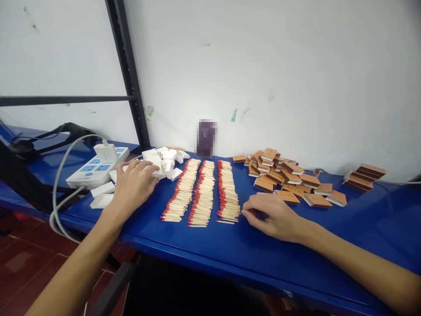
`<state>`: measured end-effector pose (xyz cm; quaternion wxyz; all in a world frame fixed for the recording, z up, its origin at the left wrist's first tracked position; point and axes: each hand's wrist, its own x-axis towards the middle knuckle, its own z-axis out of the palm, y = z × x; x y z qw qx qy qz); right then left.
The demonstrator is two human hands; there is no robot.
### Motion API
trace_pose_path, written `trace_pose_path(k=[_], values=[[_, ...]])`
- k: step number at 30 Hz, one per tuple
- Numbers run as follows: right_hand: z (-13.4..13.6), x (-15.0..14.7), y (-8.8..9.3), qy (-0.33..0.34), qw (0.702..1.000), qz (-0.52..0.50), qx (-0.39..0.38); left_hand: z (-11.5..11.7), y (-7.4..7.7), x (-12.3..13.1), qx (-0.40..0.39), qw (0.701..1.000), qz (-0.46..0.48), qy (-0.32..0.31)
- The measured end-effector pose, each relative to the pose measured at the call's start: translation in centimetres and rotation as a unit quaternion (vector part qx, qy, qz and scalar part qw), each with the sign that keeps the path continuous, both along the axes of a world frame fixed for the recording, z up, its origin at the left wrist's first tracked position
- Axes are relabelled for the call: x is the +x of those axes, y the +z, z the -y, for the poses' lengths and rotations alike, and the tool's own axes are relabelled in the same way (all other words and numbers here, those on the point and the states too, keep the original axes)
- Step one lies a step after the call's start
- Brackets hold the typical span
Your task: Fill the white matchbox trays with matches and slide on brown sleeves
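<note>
My left hand (136,182) reaches over a heap of white matchbox trays (170,154), its fingers curled around the near edge of one white tray (158,171). My fingers hide part of that tray. Three long rows of red-tipped matches (201,193) lie side by side on the blue table, heads toward the left. Just right of the rightmost row (229,191), my right hand (271,216) rests low with thumb and forefinger bent together; nothing shows between them. Beyond it lies a pile of brown matchbox sleeves (283,177).
A white power strip (94,169) with a plugged-in charger (105,153) and cable sits at the left, near a black metal frame (128,66). A small stack of matchboxes (365,176) stands far right. A blurred purple item (206,138) leans against the wall.
</note>
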<state>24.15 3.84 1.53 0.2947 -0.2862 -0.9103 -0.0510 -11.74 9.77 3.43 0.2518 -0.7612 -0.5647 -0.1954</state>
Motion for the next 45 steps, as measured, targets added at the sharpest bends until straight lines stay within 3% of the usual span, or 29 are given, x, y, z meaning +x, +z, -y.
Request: trace_pose_path(k=[7,9,11,14,18,22,26,39,45], values=[[0.1,0.0,-0.4,-0.002,1.000,-0.022,-0.004,0.6,0.8,-0.1,0.099,0.990,0.095,-0.008],[0.2,0.1,-0.5,-0.007,0.999,-0.031,-0.008,1.7,1.1,0.3,0.136,0.978,0.150,-0.047],[0.4,0.1,-0.7,-0.004,0.999,-0.029,-0.023,3.7,1.3,1.1,0.144,0.960,0.205,-0.127],[0.7,0.0,-0.8,-0.001,0.998,-0.024,-0.057,7.6,1.0,3.4,0.043,0.926,0.286,-0.242],[1.1,-0.8,-1.2,-0.039,0.995,-0.032,-0.084,11.2,-1.2,7.3,-0.098,0.873,0.318,-0.357],[1.3,-1.6,-1.4,-0.053,0.992,-0.031,-0.110,11.3,-3.6,9.5,-0.077,0.882,0.285,-0.368],[1.3,-1.8,-1.2,-0.039,0.988,-0.024,-0.147,10.5,-4.7,9.9,-0.058,0.901,0.231,-0.363],[1.6,-1.4,-1.0,0.006,0.986,-0.011,-0.168,10.9,-3.2,8.2,-0.044,0.923,0.159,-0.347],[1.5,-1.3,-0.8,0.018,0.990,-0.012,-0.136,10.6,-3.6,7.9,-0.029,0.921,0.169,-0.350]])
